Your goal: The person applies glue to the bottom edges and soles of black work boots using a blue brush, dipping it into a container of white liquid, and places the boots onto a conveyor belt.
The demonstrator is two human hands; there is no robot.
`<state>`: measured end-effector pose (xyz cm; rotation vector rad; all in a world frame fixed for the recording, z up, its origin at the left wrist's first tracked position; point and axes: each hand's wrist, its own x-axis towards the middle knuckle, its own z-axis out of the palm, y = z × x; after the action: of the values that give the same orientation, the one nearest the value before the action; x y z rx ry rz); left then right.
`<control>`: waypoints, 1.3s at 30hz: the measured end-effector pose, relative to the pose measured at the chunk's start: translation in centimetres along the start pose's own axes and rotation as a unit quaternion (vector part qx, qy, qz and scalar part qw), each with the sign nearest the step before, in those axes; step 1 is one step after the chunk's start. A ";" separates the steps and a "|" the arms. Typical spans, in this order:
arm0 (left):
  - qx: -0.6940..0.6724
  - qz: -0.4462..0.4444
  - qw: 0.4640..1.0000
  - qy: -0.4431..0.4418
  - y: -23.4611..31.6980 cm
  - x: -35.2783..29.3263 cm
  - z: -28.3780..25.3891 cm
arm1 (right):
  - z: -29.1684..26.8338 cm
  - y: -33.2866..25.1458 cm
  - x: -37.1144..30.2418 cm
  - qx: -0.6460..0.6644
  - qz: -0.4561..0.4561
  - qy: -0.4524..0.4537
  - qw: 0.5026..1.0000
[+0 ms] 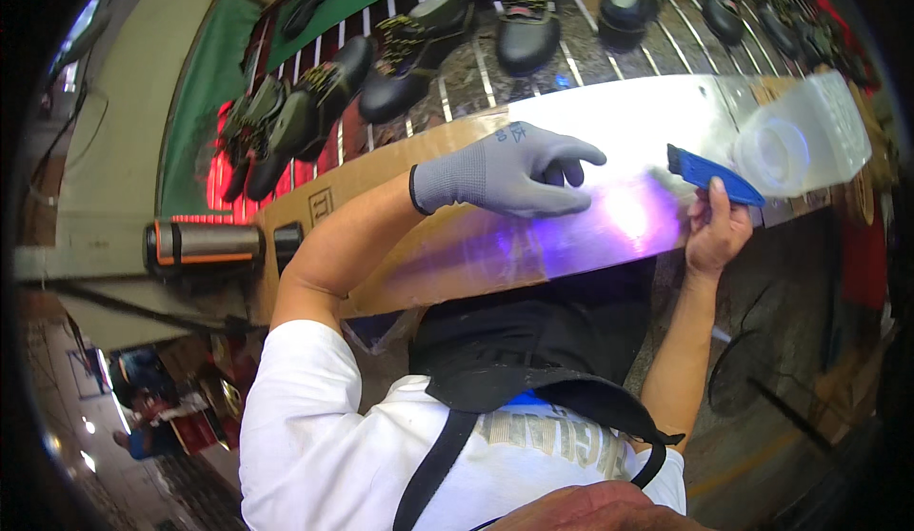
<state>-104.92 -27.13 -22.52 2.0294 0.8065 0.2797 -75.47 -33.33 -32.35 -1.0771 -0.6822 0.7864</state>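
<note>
My left hand (509, 171) wears a grey knitted glove and hovers over the work surface. Its thumb and index finger reach out to the right, the other fingers are bent, and nothing shows between them. In my bare right hand (719, 236) is a flat blue brush (714, 177), gripped by its handle, its short dark bristles pointing left. A translucent plastic container (838, 136) with a round rim inside stands just beyond the brush. Beneath both hands lies a shiny, brightly lit sheet (581, 112), beside brown cardboard (381, 265).
Black shoes with yellow-flecked laces (409, 55) sit in a row on a slatted conveyor (481, 84) behind the sheet. A steel flask (205, 245) lies at the left, next to a small black object (288, 244). Red light glows under the far-left shoes.
</note>
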 end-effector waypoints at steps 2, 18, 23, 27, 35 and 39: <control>0.015 0.014 1.000 0.023 -0.1 -2.7 -0.9 | -0.2 0.6 0.0 -0.004 -0.011 -0.010 1.000; 0.381 -0.334 0.782 0.362 -20.2 -8.4 -22.6 | -2.0 1.0 0.6 -0.031 0.004 -0.018 0.999; 0.441 -0.495 0.743 0.097 -20.8 -7.9 -21.2 | -1.8 1.0 0.4 -0.033 -0.003 -0.014 0.999; 0.455 -0.448 0.745 0.193 -19.2 -8.7 -19.9 | -2.1 1.2 1.0 0.000 0.007 -0.017 1.000; 0.535 -0.352 0.707 0.301 -13.0 -12.4 -18.1 | -1.8 1.7 0.7 0.032 -0.002 -0.043 0.999; 0.515 -0.318 0.719 0.342 -8.0 -14.8 -16.3 | -2.0 1.2 0.9 0.029 0.004 -0.040 0.999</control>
<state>-127.47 -22.65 -18.23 2.4149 2.5136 0.1776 -73.63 -33.31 -34.08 -1.0003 -0.7179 0.8558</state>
